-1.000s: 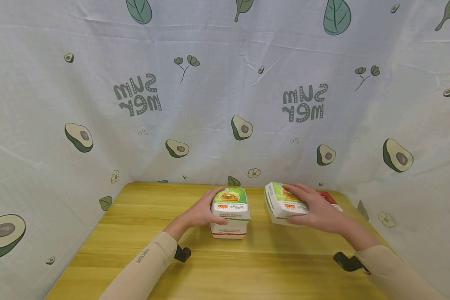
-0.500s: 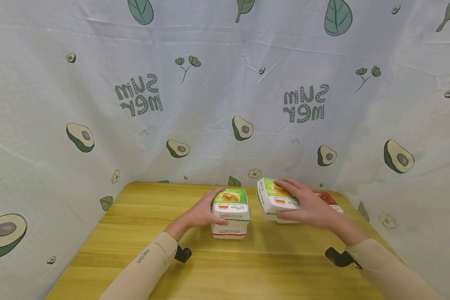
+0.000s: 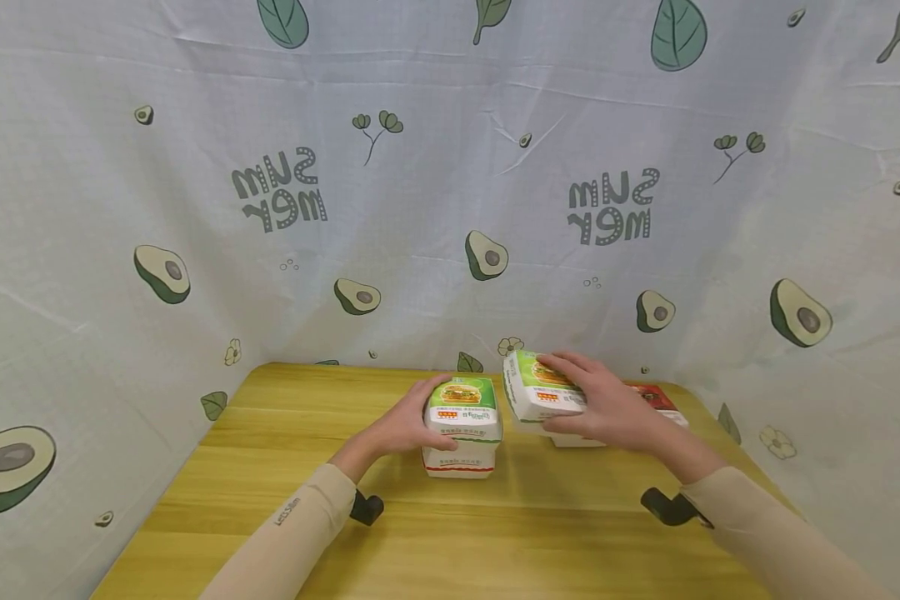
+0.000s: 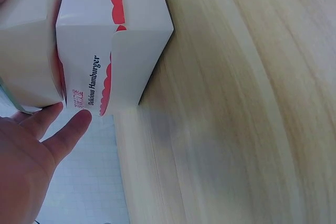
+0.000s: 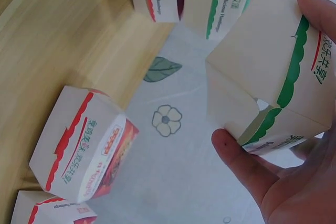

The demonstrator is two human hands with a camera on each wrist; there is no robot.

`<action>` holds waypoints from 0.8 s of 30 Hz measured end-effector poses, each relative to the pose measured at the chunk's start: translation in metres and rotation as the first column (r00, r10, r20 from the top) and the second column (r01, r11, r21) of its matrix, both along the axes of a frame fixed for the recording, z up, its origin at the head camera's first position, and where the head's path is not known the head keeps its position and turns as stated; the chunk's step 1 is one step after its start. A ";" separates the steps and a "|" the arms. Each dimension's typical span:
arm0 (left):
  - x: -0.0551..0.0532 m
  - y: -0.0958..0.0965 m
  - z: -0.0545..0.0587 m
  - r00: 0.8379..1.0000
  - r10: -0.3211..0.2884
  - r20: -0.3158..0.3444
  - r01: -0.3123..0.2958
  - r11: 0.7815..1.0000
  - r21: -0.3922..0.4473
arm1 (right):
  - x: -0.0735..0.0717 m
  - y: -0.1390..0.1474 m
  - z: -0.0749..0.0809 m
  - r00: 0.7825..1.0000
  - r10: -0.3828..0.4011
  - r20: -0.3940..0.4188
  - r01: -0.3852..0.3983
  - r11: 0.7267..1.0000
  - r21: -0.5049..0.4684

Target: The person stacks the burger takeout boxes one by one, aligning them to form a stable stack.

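Note:
A green-topped hamburger box [image 3: 465, 408] is stacked on a red-trimmed hamburger box [image 3: 457, 465] near the middle of the table. My left hand [image 3: 401, 425] grips the stack from its left, thumb on the front and fingers at the back; in the left wrist view, fingertips [image 4: 79, 124] reach the red-trimmed box's side. My right hand [image 3: 607, 407] holds a second green-topped hamburger box [image 3: 525, 390], tilted and raised off the table, just right of the stack. The right wrist view shows thumb and fingers on opposite sides of this green-trimmed box [image 5: 257, 51].
Two more red-trimmed boxes stand on the wooden table [image 3: 270, 467] at the right: one white box [image 3: 577, 441] partly behind my right hand, and one red-topped box [image 3: 656, 397] farther right. A printed curtain [image 3: 420, 192] hangs behind the table.
My right hand has carried its green-topped box leftward and slightly up, toward the stack, and a white box behind it has come into sight. The left hand and stack have stayed put.

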State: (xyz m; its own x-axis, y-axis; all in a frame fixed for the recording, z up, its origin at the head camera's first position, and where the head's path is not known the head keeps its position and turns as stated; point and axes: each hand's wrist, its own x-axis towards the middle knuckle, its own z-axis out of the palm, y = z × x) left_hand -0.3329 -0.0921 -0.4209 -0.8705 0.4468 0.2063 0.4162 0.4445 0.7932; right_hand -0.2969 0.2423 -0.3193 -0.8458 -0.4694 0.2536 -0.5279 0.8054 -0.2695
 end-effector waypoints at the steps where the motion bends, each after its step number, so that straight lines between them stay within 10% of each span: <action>1: 0.000 0.000 0.000 1.000 -0.002 0.000 0.002 1.000 0.003 | 0.000 -0.001 0.000 1.000 0.004 -0.006 -0.004 1.000 0.006; 24: -0.003 0.000 -0.002 1.000 0.003 0.015 -0.003 1.000 0.018 | -0.010 -0.034 0.005 0.999 0.026 -0.029 -0.025 0.998 0.052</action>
State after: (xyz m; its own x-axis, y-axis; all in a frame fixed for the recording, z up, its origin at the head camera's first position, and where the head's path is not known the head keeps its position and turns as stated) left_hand -0.3360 -0.0919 -0.4234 -0.8748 0.4405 0.2015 0.4032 0.4317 0.8069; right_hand -0.3073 0.2086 -0.3140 -0.8260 -0.5036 0.2533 -0.5553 0.8041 -0.2123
